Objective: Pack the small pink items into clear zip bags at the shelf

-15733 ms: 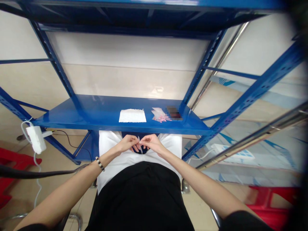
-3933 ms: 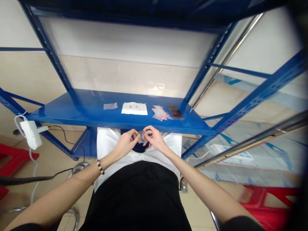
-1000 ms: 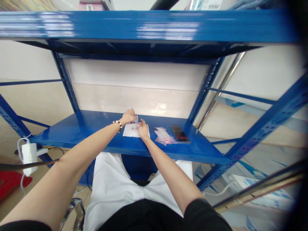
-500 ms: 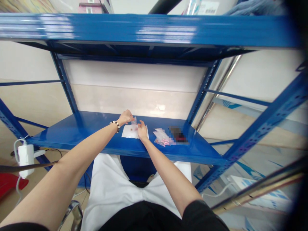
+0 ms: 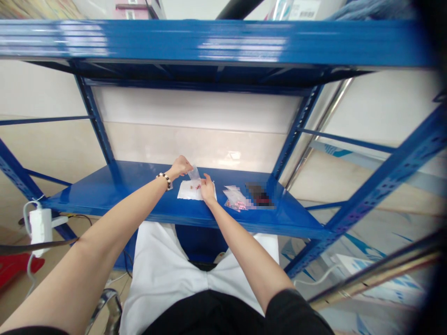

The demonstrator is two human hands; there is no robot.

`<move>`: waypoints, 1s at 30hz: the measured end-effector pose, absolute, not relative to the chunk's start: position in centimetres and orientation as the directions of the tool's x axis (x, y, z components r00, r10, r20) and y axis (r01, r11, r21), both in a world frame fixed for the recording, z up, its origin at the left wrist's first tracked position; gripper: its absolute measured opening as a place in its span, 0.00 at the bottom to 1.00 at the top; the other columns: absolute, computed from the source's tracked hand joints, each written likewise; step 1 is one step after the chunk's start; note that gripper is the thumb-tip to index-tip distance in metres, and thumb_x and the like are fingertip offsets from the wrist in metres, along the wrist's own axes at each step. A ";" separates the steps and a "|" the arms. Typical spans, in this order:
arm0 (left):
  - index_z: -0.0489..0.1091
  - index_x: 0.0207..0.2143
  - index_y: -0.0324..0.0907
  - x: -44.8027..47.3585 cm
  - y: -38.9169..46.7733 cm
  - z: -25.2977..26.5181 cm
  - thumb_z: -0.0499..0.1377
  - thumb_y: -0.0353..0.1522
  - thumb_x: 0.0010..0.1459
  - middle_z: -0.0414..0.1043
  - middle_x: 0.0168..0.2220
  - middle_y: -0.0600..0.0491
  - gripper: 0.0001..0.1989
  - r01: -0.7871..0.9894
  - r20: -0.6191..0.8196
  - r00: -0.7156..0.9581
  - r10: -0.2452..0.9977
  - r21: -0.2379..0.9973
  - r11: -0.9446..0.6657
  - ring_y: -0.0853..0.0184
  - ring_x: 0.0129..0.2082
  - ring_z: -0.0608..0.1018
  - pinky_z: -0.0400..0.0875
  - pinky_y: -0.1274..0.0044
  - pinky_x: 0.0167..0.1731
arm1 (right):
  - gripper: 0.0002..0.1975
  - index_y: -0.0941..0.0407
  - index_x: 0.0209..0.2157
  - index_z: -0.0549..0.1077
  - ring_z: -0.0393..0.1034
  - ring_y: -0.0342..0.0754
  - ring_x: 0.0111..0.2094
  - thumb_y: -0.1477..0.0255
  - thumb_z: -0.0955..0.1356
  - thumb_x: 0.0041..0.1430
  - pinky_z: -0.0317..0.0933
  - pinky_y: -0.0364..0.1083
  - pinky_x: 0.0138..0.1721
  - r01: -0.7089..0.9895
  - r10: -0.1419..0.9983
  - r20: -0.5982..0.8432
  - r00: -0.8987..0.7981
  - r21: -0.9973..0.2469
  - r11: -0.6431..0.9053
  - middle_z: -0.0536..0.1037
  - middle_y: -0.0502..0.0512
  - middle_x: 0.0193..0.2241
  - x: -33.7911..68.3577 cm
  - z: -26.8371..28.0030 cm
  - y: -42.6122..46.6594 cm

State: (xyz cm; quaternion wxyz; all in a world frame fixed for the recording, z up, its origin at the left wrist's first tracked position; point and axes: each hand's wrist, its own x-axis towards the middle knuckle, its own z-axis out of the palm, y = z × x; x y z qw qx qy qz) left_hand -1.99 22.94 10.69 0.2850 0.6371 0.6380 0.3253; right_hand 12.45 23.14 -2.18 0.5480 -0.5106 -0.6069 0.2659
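Over the blue shelf, my left hand (image 5: 180,166), with a beaded bracelet (image 5: 165,179) at its wrist, pinches the upper end of a small clear plastic bag (image 5: 194,174). My right hand (image 5: 207,187) is at the bag's lower end, its thumb and fingers closed about it and one finger raised. Beneath both hands lies a white sheet (image 5: 186,191), with a few tiny reddish and brown pieces (image 5: 198,186) on it, too small to name. To the right of my right hand lie clear bags (image 5: 235,197) holding pink beads.
A dark, pixelated object (image 5: 259,195) lies right of the bead bags on the blue shelf (image 5: 139,197). A blue upper beam (image 5: 216,42) crosses above my hands, and uprights stand at both sides. At left hangs a white power strip (image 5: 41,228).
My left hand has moved slightly left and up, and the clear bag now slants between both hands. My right hand stays nearly in place.
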 end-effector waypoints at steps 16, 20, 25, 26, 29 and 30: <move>0.67 0.55 0.36 -15.4 15.3 2.9 0.60 0.32 0.55 0.68 0.53 0.35 0.25 0.805 0.349 -0.447 0.823 0.557 0.201 0.47 0.54 0.70 0.66 0.65 0.49 | 0.26 0.58 0.52 0.70 0.61 0.51 0.57 0.84 0.56 0.54 0.52 0.52 0.61 0.481 0.683 0.726 0.081 -0.629 0.611 0.69 0.62 0.52 12.0 0.7 18.9; 0.65 0.58 0.39 -12.0 13.9 3.8 0.52 0.28 0.59 0.64 0.56 0.38 0.23 0.925 0.562 -0.248 0.789 0.378 0.021 0.50 0.55 0.68 0.64 0.64 0.52 | 0.26 0.56 0.49 0.71 0.62 0.51 0.55 0.85 0.57 0.52 0.56 0.51 0.58 0.515 0.600 0.800 -0.027 -0.504 0.694 0.68 0.60 0.50 12.5 2.9 14.5; 0.67 0.53 0.41 -4.7 6.2 4.0 0.49 0.23 0.60 0.68 0.50 0.44 0.20 0.857 0.698 0.163 0.697 0.251 -0.451 0.58 0.51 0.69 0.65 0.67 0.49 | 0.17 0.55 0.46 0.74 0.64 0.54 0.50 0.79 0.62 0.58 0.58 0.51 0.54 0.689 0.647 0.730 -0.222 -0.352 0.633 0.71 0.58 0.46 19.0 5.0 9.9; 0.68 0.50 0.42 -3.0 4.1 3.7 0.49 0.23 0.60 0.69 0.48 0.45 0.18 0.807 0.676 0.303 0.672 0.193 -0.558 0.59 0.50 0.70 0.65 0.67 0.48 | 0.16 0.55 0.46 0.75 0.64 0.54 0.50 0.78 0.62 0.60 0.58 0.51 0.53 0.754 0.682 0.696 -0.226 -0.318 0.574 0.72 0.59 0.46 20.8 5.1 9.5; 0.71 0.42 0.42 1.1 -2.1 2.6 0.52 0.25 0.60 0.71 0.43 0.47 0.11 0.628 0.534 0.650 0.540 0.023 -0.778 0.58 0.49 0.69 0.64 0.66 0.47 | 0.17 0.58 0.51 0.74 0.66 0.57 0.49 0.71 0.66 0.62 0.58 0.51 0.51 0.914 0.821 0.542 -0.180 -0.216 0.343 0.74 0.65 0.48 25.5 5.0 9.3; 0.71 0.40 0.41 2.1 -3.8 2.2 0.53 0.25 0.60 0.71 0.41 0.47 0.09 0.598 0.508 0.688 0.519 0.010 -0.802 0.57 0.49 0.69 0.63 0.65 0.48 | 0.17 0.60 0.50 0.75 0.67 0.58 0.49 0.68 0.67 0.61 0.58 0.50 0.50 0.947 0.867 0.477 -0.144 -0.188 0.261 0.75 0.67 0.48 26.5 4.9 9.4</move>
